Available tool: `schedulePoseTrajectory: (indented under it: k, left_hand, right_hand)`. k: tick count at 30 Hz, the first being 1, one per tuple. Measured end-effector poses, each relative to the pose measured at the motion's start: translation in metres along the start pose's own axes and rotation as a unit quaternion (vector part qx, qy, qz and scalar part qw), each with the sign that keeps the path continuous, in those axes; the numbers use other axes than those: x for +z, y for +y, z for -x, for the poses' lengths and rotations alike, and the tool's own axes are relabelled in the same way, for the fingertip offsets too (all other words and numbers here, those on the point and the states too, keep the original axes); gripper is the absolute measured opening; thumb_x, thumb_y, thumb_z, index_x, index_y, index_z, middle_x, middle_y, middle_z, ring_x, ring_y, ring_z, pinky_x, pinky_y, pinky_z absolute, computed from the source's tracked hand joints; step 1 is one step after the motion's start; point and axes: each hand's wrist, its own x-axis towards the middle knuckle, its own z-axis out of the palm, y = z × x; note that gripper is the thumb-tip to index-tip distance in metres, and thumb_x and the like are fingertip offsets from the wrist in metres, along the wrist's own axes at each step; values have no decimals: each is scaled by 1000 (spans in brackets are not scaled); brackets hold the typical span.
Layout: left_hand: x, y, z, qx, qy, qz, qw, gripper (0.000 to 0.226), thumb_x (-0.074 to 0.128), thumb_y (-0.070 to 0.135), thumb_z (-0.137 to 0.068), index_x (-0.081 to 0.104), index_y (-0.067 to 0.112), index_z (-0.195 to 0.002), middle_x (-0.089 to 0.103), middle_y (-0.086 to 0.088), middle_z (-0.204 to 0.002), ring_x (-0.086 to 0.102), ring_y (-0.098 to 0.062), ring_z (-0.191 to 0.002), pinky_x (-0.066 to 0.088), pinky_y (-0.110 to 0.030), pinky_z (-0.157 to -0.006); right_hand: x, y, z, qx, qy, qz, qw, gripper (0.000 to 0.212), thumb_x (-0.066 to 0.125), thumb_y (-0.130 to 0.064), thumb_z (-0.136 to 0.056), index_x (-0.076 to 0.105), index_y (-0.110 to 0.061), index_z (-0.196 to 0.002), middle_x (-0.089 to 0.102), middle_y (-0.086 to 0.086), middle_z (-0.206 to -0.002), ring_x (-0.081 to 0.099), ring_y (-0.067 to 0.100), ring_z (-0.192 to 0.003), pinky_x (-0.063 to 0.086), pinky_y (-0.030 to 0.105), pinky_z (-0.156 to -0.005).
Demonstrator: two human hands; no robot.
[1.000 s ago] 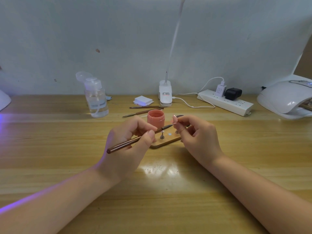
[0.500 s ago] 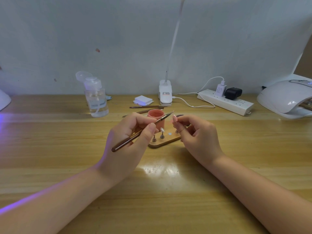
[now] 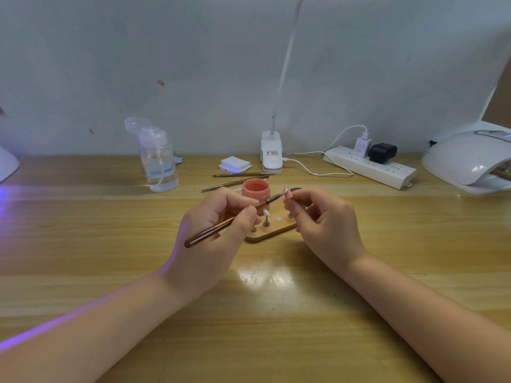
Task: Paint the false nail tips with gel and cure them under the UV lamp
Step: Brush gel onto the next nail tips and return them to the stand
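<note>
The left hand (image 3: 215, 230) pinches a brush (image 3: 229, 221) between thumb and fingers, like a pencil. The brush tip points up and to the right, at a small pink nail tip (image 3: 287, 193). The right hand (image 3: 323, 225) holds that tip up on its little stand, pinched between thumb and finger, with the other fingers curled in. The tip sits at the top of the right hand, just in front of the brush tip, so the two nearly meet. It is hard to tell if the bristles touch it yet.

Holding the tip up in the air probably makes it easy to turn and to see. The two hands are close together, likely so the brush stays steady.

Just behind the left hand's fingers stands an open pot (image 3: 255, 192) of pink gel, near enough for dipping. Under and between the hands lies a wooden board (image 3: 272, 233). One more nail tip stands on it on a peg (image 3: 266, 217), beside a bare round spot, likely where the lifted stand goes.

Far off to the right of the right hand sits the lamp (image 3: 467, 158), waiting for the painted tips. Painting looks like the step now.
</note>
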Motion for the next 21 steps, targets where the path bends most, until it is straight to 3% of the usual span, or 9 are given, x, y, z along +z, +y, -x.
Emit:
schedulePoseTrajectory:
  k: [3,8,13,19,21]
  left_hand:
    - [-2,2,1,24,-6,-2,1000,21,56,32,-83,63,13,-88,70,-3,-78,67,-13,-74,55,-27,-68]
    - [0,1,-1,5,15,8,1000,6,61,23,-88,64,21,-92,73,9,-83,68,-7,-80,53,-21,-73]
    - [-2,1,1,27,-9,-10,1000,13,58,32,-82,64,21,-85,70,0,-75,67,-18,-74,54,-37,-68]
    - [0,1,-1,18,18,-18,1000,5,60,20,-87,64,22,-91,72,12,-83,67,-6,-77,51,-19,-69]
    - [-1,1,0,15,1,-21,1000,6,61,19,-86,65,18,-90,73,7,-82,68,-9,-77,52,-21,-68]
  right_hand:
    - [0,0,1,2,-2,2,1000,11,67,-15,-89,72,-12,-98,69,-2,-77,61,23,-57,51,46,-55]
    - [0,-1,1,6,1,1,1000,11,68,-17,-89,73,-12,-98,70,-2,-78,61,24,-57,52,46,-56]
    - [0,-2,0,-12,23,36,999,8,69,-16,-89,73,-12,-96,68,-6,-76,57,17,-54,49,34,-54]
    - [-1,-4,1,-23,33,70,997,9,71,-14,-87,73,-14,-96,69,-8,-80,57,13,-56,47,26,-56]
    - [-1,-4,1,-21,30,72,997,9,71,-13,-87,73,-14,-96,69,-8,-79,57,14,-57,47,26,-55]
